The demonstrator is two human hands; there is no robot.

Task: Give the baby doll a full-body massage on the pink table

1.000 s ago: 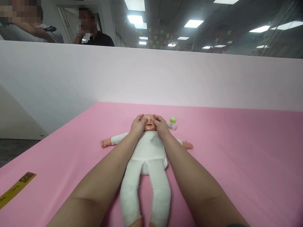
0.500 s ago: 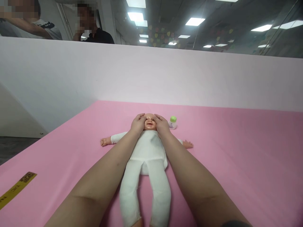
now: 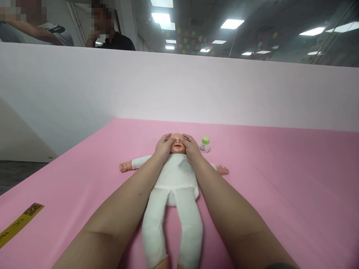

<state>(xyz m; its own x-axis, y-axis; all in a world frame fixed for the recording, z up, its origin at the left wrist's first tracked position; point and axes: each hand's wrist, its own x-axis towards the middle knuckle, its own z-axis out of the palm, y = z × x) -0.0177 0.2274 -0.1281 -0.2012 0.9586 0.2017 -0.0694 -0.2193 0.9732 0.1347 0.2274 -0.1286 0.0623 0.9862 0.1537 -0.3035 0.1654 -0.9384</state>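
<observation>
A baby doll (image 3: 176,172) with a white cloth body lies on its back, feet toward me and arms spread out to the sides. My left hand (image 3: 164,145) cups one side of the doll's head, its thumb resting on the face beside the nose. On the opposite side, my right hand (image 3: 192,145) holds the head the same way, thumb near the other eye. Both thumbs cover the doll's eyes; its mouth and chin show between them. Just right of my right hand stands a small clear bottle (image 3: 204,145) with a green cap.
The pink padded surface (image 3: 269,179) spreads under the doll. A white partition (image 3: 196,89) closes off the far side. At the left front lies a yellow printed strip (image 3: 21,226). Beyond the partition are two people (image 3: 116,41) (image 3: 56,35).
My thumbs have slid inward across the doll's face toward the nose, now hiding its eyes. The palms stay on the sides of the head, and the doll and bottle keep their places.
</observation>
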